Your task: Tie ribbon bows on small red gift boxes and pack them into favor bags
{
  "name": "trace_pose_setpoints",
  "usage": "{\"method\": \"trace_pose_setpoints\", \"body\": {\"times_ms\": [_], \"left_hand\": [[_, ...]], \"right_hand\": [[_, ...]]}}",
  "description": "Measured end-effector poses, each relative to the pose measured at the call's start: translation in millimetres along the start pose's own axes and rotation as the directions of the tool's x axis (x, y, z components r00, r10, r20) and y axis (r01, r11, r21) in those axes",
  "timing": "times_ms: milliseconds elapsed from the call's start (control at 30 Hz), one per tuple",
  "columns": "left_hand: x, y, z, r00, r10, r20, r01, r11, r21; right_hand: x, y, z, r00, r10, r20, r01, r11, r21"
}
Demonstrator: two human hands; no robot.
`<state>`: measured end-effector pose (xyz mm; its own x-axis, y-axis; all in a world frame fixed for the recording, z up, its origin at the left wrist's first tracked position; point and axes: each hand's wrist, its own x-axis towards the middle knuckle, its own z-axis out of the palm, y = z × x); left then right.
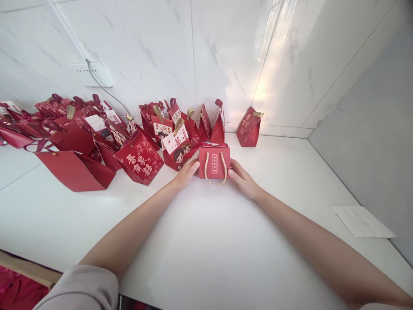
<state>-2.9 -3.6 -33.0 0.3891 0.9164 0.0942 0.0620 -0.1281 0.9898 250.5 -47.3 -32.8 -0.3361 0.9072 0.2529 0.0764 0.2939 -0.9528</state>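
Note:
Between my two hands is a small red gift box (205, 160) with gold rope handles hanging down its front and a printed label in the middle. My left hand (187, 174) grips its left side, thumb at the edge. On the opposite side my right hand (241, 176) holds the box the same way. The fingers behind the box are partly hidden. Just behind my left hand stands a red and white favor box (176, 148) printed with two cartoon figures. Dark red ribbon shows behind the top of the held box.
Many red favor boxes crowd the left, among them a patterned box (140, 158) and a plain box (74, 172). One box (249, 128) stands apart at right by the tiled wall. White paper (363, 221) lies at the right edge. A wall socket (93, 74) has a cable.

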Motion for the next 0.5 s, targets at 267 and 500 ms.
{"method": "trace_pose_setpoints", "body": {"times_ms": [267, 500], "left_hand": [[-4.8, 15.8, 10.7, 0.967, 0.250, 0.053, -0.248, 0.968, -0.032], [-9.6, 12.9, 20.1, 0.974, 0.225, 0.009, -0.225, 0.973, -0.048]], "right_hand": [[-3.9, -3.4, 6.8, 0.937, -0.220, -0.273, 0.138, 0.948, -0.288], [-7.5, -7.6, 14.1, 0.948, -0.257, -0.189, 0.171, 0.909, -0.381]]}}
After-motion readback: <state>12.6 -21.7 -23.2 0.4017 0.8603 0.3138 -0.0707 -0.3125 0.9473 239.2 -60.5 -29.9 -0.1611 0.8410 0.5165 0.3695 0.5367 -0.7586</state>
